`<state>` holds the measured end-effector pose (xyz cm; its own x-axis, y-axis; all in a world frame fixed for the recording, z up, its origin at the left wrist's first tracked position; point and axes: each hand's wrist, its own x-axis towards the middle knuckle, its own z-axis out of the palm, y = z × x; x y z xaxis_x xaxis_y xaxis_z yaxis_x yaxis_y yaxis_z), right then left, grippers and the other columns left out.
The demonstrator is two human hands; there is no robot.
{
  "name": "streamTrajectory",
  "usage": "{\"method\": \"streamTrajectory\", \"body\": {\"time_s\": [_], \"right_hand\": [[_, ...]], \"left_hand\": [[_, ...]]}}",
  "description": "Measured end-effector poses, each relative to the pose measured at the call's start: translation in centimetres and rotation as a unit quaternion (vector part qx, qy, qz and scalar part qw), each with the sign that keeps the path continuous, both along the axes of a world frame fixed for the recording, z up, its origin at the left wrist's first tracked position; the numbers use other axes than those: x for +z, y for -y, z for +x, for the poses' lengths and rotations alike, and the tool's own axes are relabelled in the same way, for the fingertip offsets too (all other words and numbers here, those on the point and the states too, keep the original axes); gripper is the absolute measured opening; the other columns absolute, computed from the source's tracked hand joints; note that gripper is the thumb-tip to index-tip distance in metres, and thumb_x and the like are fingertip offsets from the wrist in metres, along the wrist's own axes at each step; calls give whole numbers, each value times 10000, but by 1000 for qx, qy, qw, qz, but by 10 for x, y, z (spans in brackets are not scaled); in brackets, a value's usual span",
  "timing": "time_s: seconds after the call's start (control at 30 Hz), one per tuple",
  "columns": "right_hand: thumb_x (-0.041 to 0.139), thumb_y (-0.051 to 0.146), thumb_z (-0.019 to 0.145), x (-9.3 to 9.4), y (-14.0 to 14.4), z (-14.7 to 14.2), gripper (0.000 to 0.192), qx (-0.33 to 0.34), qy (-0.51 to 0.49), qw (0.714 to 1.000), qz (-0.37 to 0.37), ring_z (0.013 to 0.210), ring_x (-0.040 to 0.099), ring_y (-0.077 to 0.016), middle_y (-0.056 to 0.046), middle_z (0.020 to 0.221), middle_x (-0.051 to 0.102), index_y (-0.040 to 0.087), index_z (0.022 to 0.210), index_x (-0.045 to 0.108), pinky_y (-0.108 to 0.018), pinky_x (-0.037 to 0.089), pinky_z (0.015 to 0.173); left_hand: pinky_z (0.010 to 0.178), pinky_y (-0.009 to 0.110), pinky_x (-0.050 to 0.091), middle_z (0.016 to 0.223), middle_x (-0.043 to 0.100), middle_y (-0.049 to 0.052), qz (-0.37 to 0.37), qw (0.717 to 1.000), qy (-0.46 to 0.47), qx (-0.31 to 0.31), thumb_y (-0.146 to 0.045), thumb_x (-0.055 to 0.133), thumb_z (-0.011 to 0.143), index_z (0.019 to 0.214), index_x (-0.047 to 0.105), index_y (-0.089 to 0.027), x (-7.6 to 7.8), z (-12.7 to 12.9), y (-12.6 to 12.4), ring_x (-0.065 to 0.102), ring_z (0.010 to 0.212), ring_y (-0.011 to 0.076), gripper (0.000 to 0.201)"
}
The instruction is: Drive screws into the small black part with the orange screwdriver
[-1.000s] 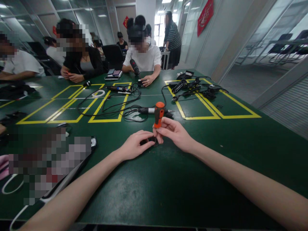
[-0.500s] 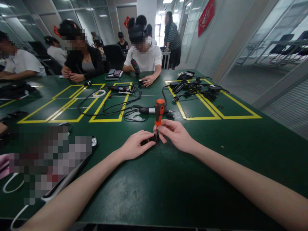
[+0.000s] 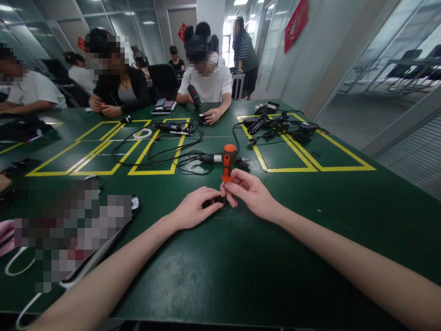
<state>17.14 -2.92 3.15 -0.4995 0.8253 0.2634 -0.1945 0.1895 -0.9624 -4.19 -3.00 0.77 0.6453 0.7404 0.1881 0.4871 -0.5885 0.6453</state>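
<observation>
My right hand (image 3: 253, 193) pinches a screwdriver (image 3: 228, 161) just below its orange and dark grey handle. The tool stands nearly upright, its thin shaft pointing down at the table. Opposite it, my left hand (image 3: 198, 207) has thumb and fingers closed around a small dark part (image 3: 220, 199) on the green tabletop. The screwdriver's tip reaches down to this part, mostly covered by my fingers, so its kind and the exact contact cannot be made out.
An electric screwdriver (image 3: 212, 159) with coiled black cable lies just beyond my hands. Black cables and adapters (image 3: 275, 124) are heaped at the back right. A pouch (image 3: 103, 234) rests at left. Across the table (image 3: 193, 285), a person (image 3: 210, 82) holds a power driver (image 3: 194, 95).
The screwdriver's handle has turned a little and stands slightly straighter. My left hand keeps its place; the fingers of my right hand have shifted only slightly.
</observation>
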Motion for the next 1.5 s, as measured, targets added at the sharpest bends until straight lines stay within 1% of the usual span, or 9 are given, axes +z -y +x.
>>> {"method": "streamTrajectory", "body": {"time_s": [0.23,0.4,0.67,0.93,1.07,1.17,1.23,1.37,1.5], "right_hand": [[586,537,1049,-3,0,3,335,-62,67,990,105,569,485,-109,19,767,584,211,976,611,-268,432,557],[547,368,1075,4,3,4,230,-101,106,959,244,868,608,-187,-44,934,641,211,933,636,-335,519,813],[478,522,1091,-7,9,-4,351,-129,89,974,167,808,583,-200,-28,842,577,233,917,575,-348,494,773],[466,484,1105,-9,6,-1,360,-143,107,960,218,870,590,-211,-48,888,599,230,896,610,-358,495,837],[435,495,1115,-12,5,-1,389,-139,108,958,227,915,601,-219,-56,911,598,229,895,615,-361,511,865],[415,536,1114,-15,4,-2,425,-145,107,957,228,962,612,-231,-66,955,623,231,904,625,-377,519,909],[414,552,1110,-16,4,-3,435,-148,104,956,231,996,612,-245,-71,969,639,238,898,628,-395,517,955],[420,558,1105,-15,3,-5,442,-137,95,958,234,997,600,-262,-74,936,649,249,868,630,-416,510,984],[418,601,1096,-12,4,-6,461,-133,100,959,229,987,603,-258,-68,925,661,252,877,625,-403,508,944]], "left_hand": [[911,340,539,1033,735,66,11,1000,6,18,-371,613,1030,1189,732,-193,-4,0,-2,655,919,198,266],[919,348,543,1028,733,67,11,1000,4,15,-383,605,1029,1158,733,-197,-4,0,-2,652,925,201,260],[853,336,543,1050,748,82,9,1000,2,25,-377,619,1008,1179,740,-179,-1,1,-1,655,896,196,289],[787,313,535,1120,775,86,-95,986,126,63,-463,638,978,1364,686,-172,5,-4,-4,661,884,189,486],[869,330,538,1258,748,119,-49,976,209,43,-462,620,1001,1427,629,-173,21,1,2,665,984,197,514],[881,344,543,1373,704,118,12,967,252,39,-464,578,1040,1605,436,-257,41,11,9,681,1018,199,619],[955,370,543,1482,647,110,69,965,251,32,-427,556,1057,1647,366,-309,56,19,11,667,1170,230,631],[1088,385,516,1633,520,99,138,965,223,-25,-300,525,1073,1650,373,-329,86,32,10,600,1367,250,597],[1005,333,566,1474,655,90,165,961,219,-45,-200,463,1083,1571,511,-286,108,37,5,710,1147,184,498]]}}
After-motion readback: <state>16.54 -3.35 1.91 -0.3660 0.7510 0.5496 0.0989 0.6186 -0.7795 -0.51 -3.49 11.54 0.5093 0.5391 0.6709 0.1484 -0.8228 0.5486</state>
